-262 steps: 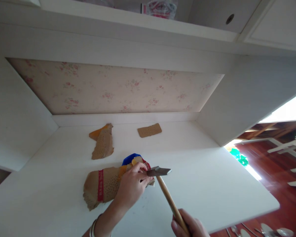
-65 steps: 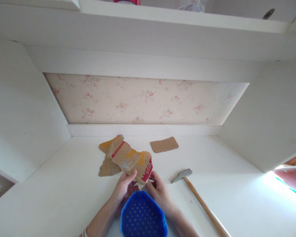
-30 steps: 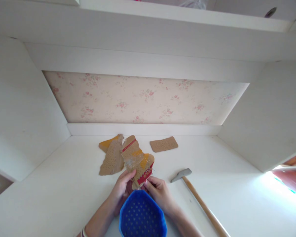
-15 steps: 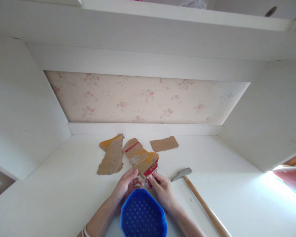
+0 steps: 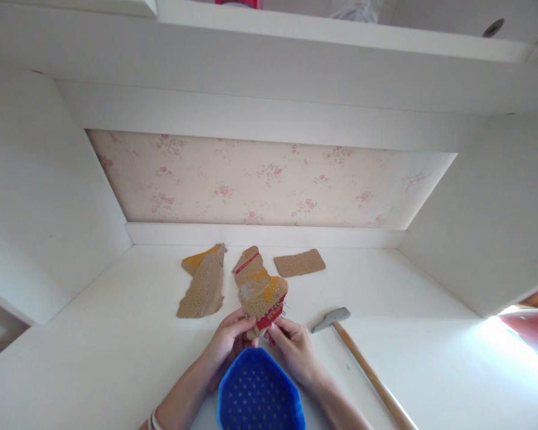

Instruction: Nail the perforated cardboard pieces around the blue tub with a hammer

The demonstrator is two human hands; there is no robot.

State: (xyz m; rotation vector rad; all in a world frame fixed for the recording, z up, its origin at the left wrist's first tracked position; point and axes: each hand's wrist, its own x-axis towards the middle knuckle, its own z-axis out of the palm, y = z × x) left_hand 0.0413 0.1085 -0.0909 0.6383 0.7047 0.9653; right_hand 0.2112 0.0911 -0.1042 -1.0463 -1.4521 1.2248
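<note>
A torn piece of cardboard (image 5: 262, 292) with yellow patches, a red printed strip and many small holes is held up in front of me. Thin nail-like metal points stick out at its right edge. My left hand (image 5: 231, 337) grips its lower left edge, thumb on top. My right hand (image 5: 291, 346) is closed in a pinch at its lower right edge, by the red strip; the fingertips are partly hidden. Between my forearms, close to me, is a blue octagonal tray (image 5: 222, 394) with rows of small dots or holes on its bottom.
A hammer (image 5: 363, 358) with a wooden handle lies to the right. Another torn, perforated cardboard piece (image 5: 204, 286) lies at the left, and a small rectangular cardboard piece (image 5: 300, 263) at the back. White side panels and an overhead shelf (image 5: 269, 65) enclose the white surface.
The held cardboard has turned more upright, its upper end swinging right. My left thumb has come onto its lower edge. More of the metal points show at the right.
</note>
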